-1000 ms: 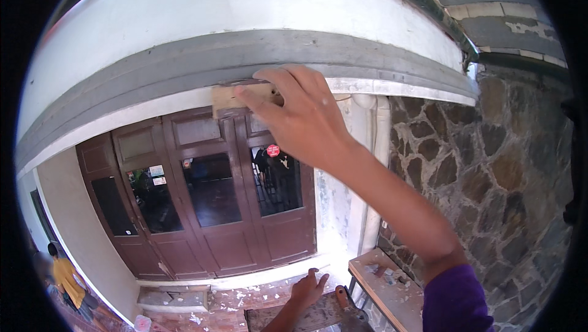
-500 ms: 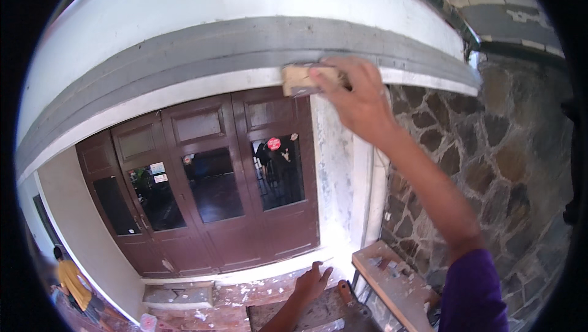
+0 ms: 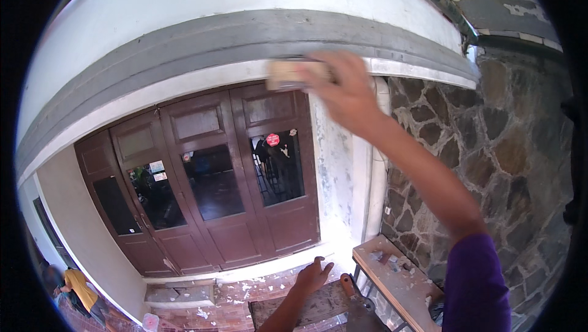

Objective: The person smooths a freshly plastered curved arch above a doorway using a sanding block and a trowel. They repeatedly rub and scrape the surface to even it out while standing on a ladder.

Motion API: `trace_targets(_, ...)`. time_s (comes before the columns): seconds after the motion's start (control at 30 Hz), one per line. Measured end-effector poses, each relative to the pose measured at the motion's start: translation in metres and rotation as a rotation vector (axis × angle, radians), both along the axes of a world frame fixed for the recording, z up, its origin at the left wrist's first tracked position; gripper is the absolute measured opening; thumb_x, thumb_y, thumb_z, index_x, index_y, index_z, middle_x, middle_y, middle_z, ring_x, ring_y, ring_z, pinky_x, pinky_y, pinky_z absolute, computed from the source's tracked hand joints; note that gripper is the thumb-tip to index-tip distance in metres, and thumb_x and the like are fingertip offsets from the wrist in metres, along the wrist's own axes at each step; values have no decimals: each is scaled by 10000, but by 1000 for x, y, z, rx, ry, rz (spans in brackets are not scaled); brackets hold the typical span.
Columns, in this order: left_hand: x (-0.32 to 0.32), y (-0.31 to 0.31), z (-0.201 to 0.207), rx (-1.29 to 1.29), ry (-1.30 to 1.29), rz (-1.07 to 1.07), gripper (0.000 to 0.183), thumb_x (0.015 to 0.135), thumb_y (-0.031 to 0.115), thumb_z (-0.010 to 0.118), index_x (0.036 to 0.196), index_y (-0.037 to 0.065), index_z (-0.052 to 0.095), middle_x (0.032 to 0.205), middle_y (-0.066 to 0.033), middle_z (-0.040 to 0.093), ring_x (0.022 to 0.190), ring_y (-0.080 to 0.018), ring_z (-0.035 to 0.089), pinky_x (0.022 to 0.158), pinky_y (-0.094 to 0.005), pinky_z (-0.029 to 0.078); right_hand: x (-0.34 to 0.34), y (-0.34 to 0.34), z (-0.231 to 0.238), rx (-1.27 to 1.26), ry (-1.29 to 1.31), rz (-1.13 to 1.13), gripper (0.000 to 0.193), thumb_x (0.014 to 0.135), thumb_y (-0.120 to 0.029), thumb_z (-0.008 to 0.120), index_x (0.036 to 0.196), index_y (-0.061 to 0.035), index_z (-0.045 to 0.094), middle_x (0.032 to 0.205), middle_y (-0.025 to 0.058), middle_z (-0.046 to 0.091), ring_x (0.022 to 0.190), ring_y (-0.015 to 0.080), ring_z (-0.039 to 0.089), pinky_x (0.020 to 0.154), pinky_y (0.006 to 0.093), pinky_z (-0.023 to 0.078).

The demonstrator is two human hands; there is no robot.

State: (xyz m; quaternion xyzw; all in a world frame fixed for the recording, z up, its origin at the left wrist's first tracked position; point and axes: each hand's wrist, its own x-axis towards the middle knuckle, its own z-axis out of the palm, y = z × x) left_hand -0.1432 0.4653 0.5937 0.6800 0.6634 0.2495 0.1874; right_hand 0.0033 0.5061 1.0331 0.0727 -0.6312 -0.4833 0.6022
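Observation:
Raised overhead, my right hand (image 3: 346, 90) grips a tan sanding block (image 3: 283, 74), blurred by motion. The block lies against the white lower edge of the grey ledge (image 3: 202, 41) above the doors. What covers its working face is hard to make out. Low in the middle, my left hand (image 3: 313, 275) hangs free with thumb and fingers apart, touching nothing visible. Just right of it is a scraper with a brown handle (image 3: 348, 285) and a wide, dull metal blade (image 3: 364, 318).
Brown panelled doors (image 3: 214, 234) with glass panes stand below the ledge. A debris-strewn table (image 3: 398, 280) is at lower right, before a stone wall (image 3: 484, 167). Under my left hand is a dark plank (image 3: 263, 315). White flakes dot the tiled floor (image 3: 236, 298). A person in yellow (image 3: 82, 289) bends at far left.
My right hand has moved the sanding block a little to the left along the ledge edge. My left hand stays almost where it was. The person in yellow has bent lower.

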Motion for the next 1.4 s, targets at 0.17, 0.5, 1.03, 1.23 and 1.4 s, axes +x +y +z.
trace_targets(0.17, 3, -10, 13, -48, 52, 2, 619, 999, 578, 418, 1312, 51, 503, 975, -181, 719, 966, -350, 692, 856, -456, 525, -8, -11, 8, 1, -48, -16, 442, 836, -119, 720, 1265, -202, 654, 1194, 102, 652, 1058, 286, 594, 900, 419, 459)
trace_targets(0.5, 9, -15, 19, -11, 155, 13, 536, 1005, 540, 422, 1203, 79, 609, 946, -147, 733, 943, -327, 702, 847, -469, 534, -8, 10, 11, 82, -41, -18, 383, 836, -149, 707, 1214, -188, 665, 1171, 73, 651, 973, 254, 587, 870, 389, 470)
trace_targets(1.03, 4, -29, 26, -17, 243, 82, 573, 992, 551, 421, 941, 59, 711, 872, -168, 725, 839, -353, 703, 793, -474, 544, -6, 18, 13, 81, -49, 58, 425, 801, -181, 752, 1219, -198, 679, 1234, 59, 631, 1054, 217, 553, 872, 387, 467)
trace_targets(1.23, 4, -26, 26, -87, 256, 87, 611, 994, 573, 392, 953, 57, 715, 893, -175, 723, 874, -354, 698, 808, -489, 531, 4, 10, 14, 97, -95, -23, 431, 813, -199, 739, 1239, -191, 670, 1241, 79, 615, 1056, 231, 551, 896, 391, 483)
trace_targets(1.4, 7, -23, 30, -111, 271, 24, 628, 1001, 570, 376, 947, 43, 714, 918, -193, 717, 929, -359, 688, 865, -496, 512, -11, 18, 13, 94, -72, 40, 423, 796, -134, 752, 1211, -175, 681, 1181, 100, 634, 1066, 255, 552, 908, 386, 484)
